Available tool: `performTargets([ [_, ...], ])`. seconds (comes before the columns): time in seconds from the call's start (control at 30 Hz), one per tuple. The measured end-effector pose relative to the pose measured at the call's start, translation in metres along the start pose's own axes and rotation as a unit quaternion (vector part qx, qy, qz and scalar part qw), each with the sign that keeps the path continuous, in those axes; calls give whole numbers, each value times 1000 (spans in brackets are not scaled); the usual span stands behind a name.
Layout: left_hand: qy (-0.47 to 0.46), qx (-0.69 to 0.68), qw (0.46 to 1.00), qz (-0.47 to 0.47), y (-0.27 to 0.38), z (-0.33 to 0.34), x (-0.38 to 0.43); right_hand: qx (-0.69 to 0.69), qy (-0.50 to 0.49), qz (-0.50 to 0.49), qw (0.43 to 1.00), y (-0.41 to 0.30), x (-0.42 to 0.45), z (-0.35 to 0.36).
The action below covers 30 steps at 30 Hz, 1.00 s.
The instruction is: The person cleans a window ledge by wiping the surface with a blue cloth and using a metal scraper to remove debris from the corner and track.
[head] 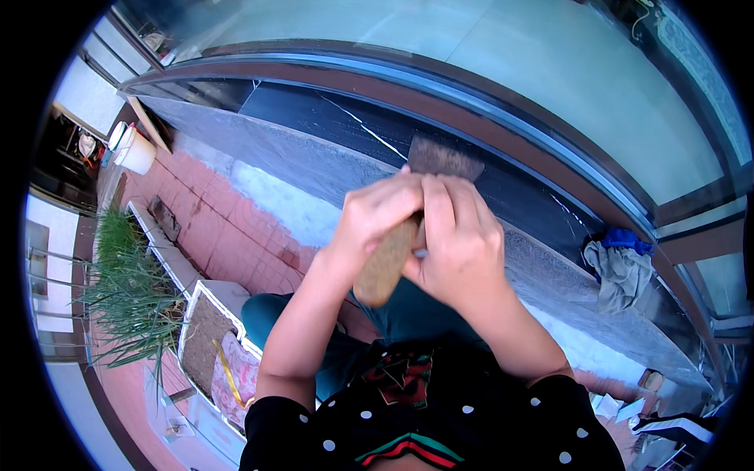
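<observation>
Both my hands are together around a tool with a worn wooden handle [386, 262] and a broad flat metal blade [445, 159], perhaps a cleaver. My left hand [383, 212] wraps the handle from the left side. My right hand [462, 235] lies against it, its fingers over the end near the blade. The hands cover the join of blade and handle. Behind them, the blade is over a dark stone ledge [347, 120] with white veins; whether it touches the stone cannot be told.
A window frame [377, 65] borders the ledge. Cloths [621, 271] lie on its right end. At left are a white bucket [134, 150], green plants [129, 288] and a soil-filled planter [203, 335] with a pink patterned cloth [235, 377]. Red paving [218, 235] runs below the ledge.
</observation>
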<state>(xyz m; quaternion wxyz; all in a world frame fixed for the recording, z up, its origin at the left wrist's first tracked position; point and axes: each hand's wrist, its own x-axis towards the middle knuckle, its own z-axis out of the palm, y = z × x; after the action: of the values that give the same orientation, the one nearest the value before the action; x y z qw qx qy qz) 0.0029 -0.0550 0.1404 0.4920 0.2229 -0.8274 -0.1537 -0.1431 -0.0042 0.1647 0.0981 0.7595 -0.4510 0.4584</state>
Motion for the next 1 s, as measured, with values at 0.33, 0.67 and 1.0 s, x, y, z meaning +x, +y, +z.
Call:
performTargets([
  [0.33, -14, -54, 998, -12, 3, 14, 10, -32, -8, 26, 999, 9, -6, -8],
  [0.67, -52, -87, 994, -31, 23, 33, 21, -32, -6, 34, 999, 23, -19, -33],
  [1.0, -63, -72, 995, -5, 35, 48, 24, -36, -12, 44, 998, 26, -28, -57],
])
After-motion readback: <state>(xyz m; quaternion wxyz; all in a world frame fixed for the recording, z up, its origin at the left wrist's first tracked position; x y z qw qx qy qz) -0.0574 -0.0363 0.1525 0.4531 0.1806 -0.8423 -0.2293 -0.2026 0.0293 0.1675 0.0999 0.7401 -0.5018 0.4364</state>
